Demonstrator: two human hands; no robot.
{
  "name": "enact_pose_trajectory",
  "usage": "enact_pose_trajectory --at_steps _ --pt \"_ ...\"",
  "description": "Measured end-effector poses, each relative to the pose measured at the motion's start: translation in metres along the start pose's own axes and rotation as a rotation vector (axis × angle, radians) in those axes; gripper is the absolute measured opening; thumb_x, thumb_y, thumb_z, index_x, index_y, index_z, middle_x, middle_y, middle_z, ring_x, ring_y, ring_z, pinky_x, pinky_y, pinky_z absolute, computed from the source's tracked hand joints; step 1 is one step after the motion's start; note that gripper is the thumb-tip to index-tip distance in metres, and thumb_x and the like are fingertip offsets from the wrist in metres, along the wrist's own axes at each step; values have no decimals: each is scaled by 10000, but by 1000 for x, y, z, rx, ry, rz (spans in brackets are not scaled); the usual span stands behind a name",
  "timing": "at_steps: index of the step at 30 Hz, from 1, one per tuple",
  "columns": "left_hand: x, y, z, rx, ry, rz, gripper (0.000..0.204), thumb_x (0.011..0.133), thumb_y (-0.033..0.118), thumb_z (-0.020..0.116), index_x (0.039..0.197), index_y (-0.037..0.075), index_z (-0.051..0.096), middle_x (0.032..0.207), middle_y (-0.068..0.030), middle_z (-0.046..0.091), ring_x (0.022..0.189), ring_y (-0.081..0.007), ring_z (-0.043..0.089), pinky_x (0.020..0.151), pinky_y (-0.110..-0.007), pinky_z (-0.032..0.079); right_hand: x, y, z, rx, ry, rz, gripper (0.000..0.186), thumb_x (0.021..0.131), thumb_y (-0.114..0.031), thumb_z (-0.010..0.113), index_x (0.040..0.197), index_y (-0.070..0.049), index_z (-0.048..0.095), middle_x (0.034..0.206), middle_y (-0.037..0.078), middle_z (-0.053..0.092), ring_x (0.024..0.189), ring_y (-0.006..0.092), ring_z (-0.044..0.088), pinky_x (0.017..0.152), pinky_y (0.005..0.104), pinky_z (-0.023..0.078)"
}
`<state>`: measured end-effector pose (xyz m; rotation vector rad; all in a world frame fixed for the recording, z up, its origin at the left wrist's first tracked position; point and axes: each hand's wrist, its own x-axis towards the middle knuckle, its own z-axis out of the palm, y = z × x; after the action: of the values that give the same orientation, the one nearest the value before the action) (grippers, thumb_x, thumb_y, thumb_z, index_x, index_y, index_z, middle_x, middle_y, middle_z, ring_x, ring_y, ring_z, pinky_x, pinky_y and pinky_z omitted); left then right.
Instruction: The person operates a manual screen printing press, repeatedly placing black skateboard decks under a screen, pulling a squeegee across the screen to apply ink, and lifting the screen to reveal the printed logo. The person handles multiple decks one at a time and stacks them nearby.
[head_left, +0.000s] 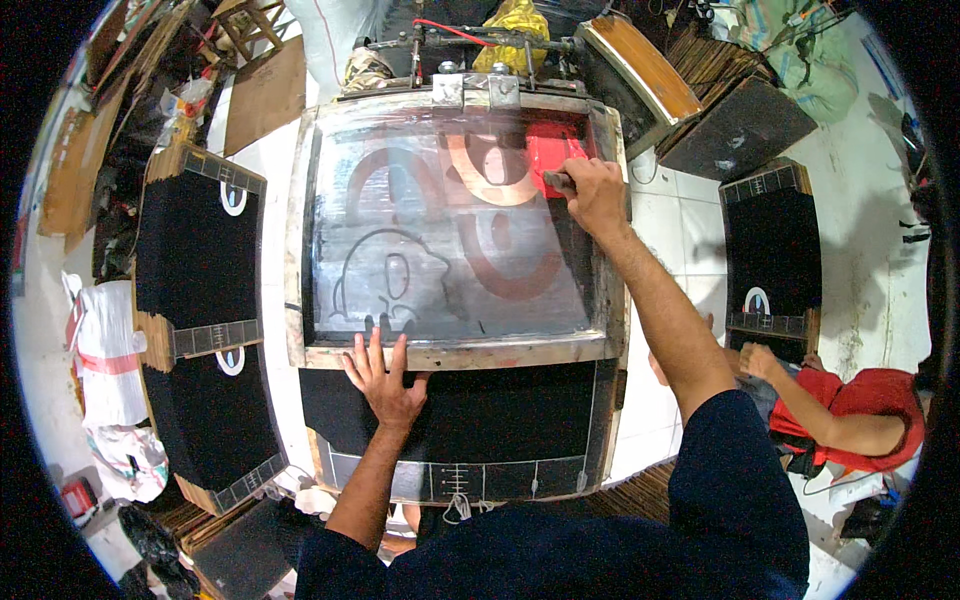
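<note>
A wooden-framed printing screen [459, 355] lies before me, its mesh showing curved shapes and a line-drawn rounded figure. My left hand [388, 385] rests on the near bar of the frame, fingers spread and holding nothing. At the far right corner of the mesh, my right hand [597, 192] is closed around the dark handle of a squeegee [561, 182]; its blade is hard to make out. Wet red ink [556, 147] covers the mesh beside that hand. Under the near edge of the screen, black fabric [450, 410] lies on a board with ruled marks.
Metal hinge clamps [476, 91] hold the screen's far side. Boards with black fabric stand at left [200, 245] and right [772, 250]. A person in a red shirt [885, 415] sits at right. A yellow bag [516, 42] lies beyond the screen, near stacked boards [738, 125].
</note>
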<state>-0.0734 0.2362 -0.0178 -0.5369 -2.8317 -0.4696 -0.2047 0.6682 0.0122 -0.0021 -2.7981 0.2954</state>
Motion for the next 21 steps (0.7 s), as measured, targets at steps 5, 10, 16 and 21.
enact_pose_trajectory --at_steps 5,10,16,21 --pt "28 -8 -32 -125 -161 83 509 626 244 867 1103 119 738 1029 -73 626 1033 -306 560 1035 -522 382 30 14 -8 56 23 -54 244 759 -145 815 981 -142 714 929 80 726 940 308 692 843 473 467" --pt "39 -4 -49 -165 -166 123 501 597 217 868 1073 113 749 1011 -60 637 999 -295 563 959 -483 391 41 20 -27 98 -39 55 361 737 -118 844 1069 -101 703 1018 141 751 984 362 708 838 475 537" --pt "44 2 -54 -180 -188 82 480 605 200 855 1065 110 752 1016 -59 641 1000 -294 563 961 -474 391 69 41 -22 101 -332 -17 484 684 -185 897 1125 -113 712 1073 141 751 1055 364 700 896 475 549" --pt "44 4 -54 -168 -214 72 474 609 196 852 1065 108 755 1010 -62 643 996 -292 567 966 -480 390 145 78 7 156 -361 -32 562 651 -243 923 1157 -114 715 1106 159 749 1075 351 704 951 455 553"
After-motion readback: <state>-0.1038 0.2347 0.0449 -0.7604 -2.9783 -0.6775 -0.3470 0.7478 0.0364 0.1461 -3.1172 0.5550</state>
